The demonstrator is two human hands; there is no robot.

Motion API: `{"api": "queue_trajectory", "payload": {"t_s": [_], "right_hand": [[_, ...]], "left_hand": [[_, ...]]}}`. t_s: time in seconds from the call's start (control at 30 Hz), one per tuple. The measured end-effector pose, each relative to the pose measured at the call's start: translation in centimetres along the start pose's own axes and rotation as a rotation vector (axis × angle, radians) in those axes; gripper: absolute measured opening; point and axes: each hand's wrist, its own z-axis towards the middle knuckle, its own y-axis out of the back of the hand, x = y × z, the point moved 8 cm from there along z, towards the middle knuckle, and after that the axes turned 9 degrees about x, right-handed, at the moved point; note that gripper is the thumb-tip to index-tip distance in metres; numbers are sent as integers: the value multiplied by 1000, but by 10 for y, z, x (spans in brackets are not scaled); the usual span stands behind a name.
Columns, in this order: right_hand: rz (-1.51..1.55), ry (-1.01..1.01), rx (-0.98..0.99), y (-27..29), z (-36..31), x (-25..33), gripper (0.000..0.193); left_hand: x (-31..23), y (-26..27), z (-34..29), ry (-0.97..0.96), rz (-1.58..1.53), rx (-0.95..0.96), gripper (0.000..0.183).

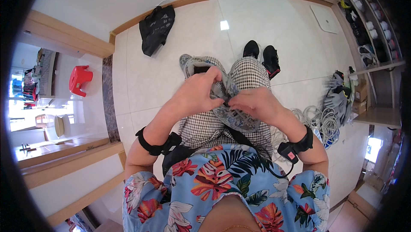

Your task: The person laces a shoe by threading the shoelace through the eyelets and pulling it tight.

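On my lap lies a grey camouflage-patterned cloth item [242,120]. It has an open, hollow end away from me and a broad rounded end towards me; its exact kind is hard to make out. My left hand [198,93] curls over its hollow part, thumb pointing right. My right hand [254,103] pinches at its middle, fingertips close to the left thumb. Whatever small part lies between the fingertips is hidden. Checked trousers [195,131] cover my legs beneath it. A grey patterned tip [185,62] pokes out beyond my left knee.
Black shoes [271,60] stand beyond my right knee. Coiled pale cords [327,127] and grey gloves [338,101] lie at right, beside a shoe rack [376,26]. A black bag [157,28] lies by the far wall. A red stool [80,80] stands at left.
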Motion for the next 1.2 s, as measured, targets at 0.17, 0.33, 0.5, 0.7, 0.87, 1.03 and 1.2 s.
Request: {"api": "queue_trajectory", "payload": {"t_s": [0.17, 0.33, 0.5, 0.7, 0.87, 1.03, 1.2], "right_hand": [[-71, -56, -18, 4, 4, 0, 24], [96, -253, -36, 6, 3, -1, 20], [-115, -119, -238, 24, -2, 9, 13], [-282, -87, -274, 22, -2, 18, 16], [-304, -65, -335, 26, -3, 20, 16], [-347, -52, -295, 24, 1, 21, 17], [-391, -45, -223, 23, 6, 20, 15]], "left_hand": [[6, -8, 0, 1, -83, -6, 52], [12, -10, 2, -18, -128, -8, 51], [25, -16, 9, -11, -296, 42, 46], [34, -16, 12, -5, -586, 133, 40], [30, -15, 13, -35, -675, 141, 38], [28, -15, 12, -10, -619, 162, 38], [37, -20, 14, -61, -634, 147, 37]]}}
